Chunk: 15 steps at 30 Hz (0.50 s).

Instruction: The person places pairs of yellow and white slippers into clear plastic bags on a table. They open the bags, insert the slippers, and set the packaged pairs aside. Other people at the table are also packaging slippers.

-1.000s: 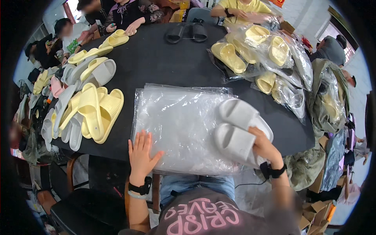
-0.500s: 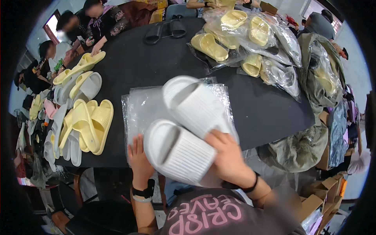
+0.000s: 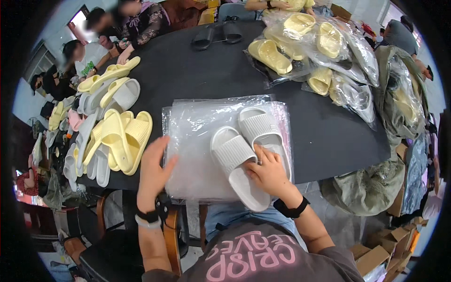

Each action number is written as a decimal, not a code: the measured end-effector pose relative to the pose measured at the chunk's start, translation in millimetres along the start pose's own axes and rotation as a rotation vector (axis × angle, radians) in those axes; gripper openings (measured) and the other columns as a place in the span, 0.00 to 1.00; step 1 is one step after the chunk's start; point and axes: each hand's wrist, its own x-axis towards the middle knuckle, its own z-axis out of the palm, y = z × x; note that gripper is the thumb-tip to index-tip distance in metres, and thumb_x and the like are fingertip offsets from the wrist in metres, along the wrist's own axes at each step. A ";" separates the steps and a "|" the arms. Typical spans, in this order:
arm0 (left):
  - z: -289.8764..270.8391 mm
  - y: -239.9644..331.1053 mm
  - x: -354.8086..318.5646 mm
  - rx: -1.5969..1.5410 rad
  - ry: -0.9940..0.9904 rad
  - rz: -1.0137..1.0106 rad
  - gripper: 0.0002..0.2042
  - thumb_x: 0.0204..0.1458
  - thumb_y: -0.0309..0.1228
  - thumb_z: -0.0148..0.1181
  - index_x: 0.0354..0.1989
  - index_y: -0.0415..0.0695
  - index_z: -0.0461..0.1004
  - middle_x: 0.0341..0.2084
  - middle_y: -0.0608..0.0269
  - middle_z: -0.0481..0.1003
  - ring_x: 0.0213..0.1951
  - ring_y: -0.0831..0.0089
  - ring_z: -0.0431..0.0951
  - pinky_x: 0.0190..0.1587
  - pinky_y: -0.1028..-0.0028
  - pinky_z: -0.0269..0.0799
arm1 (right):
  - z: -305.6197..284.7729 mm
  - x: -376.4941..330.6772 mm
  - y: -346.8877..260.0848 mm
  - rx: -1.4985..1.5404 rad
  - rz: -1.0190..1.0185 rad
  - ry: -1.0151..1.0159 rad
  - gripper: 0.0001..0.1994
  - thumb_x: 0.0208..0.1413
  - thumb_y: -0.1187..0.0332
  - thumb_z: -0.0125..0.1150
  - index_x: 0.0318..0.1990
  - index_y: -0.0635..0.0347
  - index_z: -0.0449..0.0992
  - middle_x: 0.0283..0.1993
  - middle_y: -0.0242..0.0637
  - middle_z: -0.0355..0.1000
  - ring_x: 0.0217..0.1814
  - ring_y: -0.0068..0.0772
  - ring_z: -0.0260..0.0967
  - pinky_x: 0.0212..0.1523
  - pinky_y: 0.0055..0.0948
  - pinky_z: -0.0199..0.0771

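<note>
A pair of white ribbed slide sandals (image 3: 244, 148) lies side by side on a stack of clear plastic bags (image 3: 197, 155) at the near edge of a black table (image 3: 188, 70). My right hand (image 3: 268, 174) presses down on the heel ends of both sandals. My left hand (image 3: 152, 167) rests flat on the left edge of the bag stack, fingers apart, holding nothing. Both wrists wear dark bands.
Loose yellow and white sandals (image 3: 112, 136) are piled along the table's left side. Bagged yellow sandals (image 3: 319, 51) heap at the far right, a black pair (image 3: 218, 34) at the far edge. Other people sit around the far left and far side. Cardboard boxes (image 3: 376, 256) stand at lower right.
My right hand carried the white pair from the table's right, lifted it toward me, then set it down soles-down on the bag stack. The left hand stayed on the bags.
</note>
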 end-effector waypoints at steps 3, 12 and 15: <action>-5.3 -16.8 49.8 -0.248 0.072 -0.170 0.21 0.53 0.34 0.65 0.54 0.37 0.72 0.50 0.50 0.76 0.51 0.62 0.75 0.52 0.66 0.69 | 1.7 0.5 -2.2 -0.020 -0.013 0.040 0.14 0.53 0.59 0.62 0.45 0.47 0.81 0.68 0.50 0.60 0.68 0.49 0.58 0.61 0.45 0.56; 70.6 -119.6 115.1 -0.575 0.130 -0.467 0.09 0.58 0.31 0.60 0.39 0.36 0.77 0.28 0.62 0.81 0.31 0.75 0.78 0.38 0.76 0.73 | 0.1 4.2 -5.9 0.002 -0.023 0.079 0.12 0.53 0.57 0.62 0.43 0.47 0.82 0.69 0.45 0.60 0.67 0.43 0.59 0.60 0.42 0.57; 71.6 -116.5 119.9 -0.434 0.012 -0.472 0.12 0.59 0.34 0.59 0.40 0.36 0.78 0.30 0.63 0.80 0.33 0.77 0.77 0.38 0.76 0.71 | -1.6 3.0 -3.3 0.011 -0.013 0.087 0.12 0.53 0.57 0.62 0.43 0.47 0.82 0.68 0.45 0.61 0.67 0.43 0.59 0.60 0.41 0.57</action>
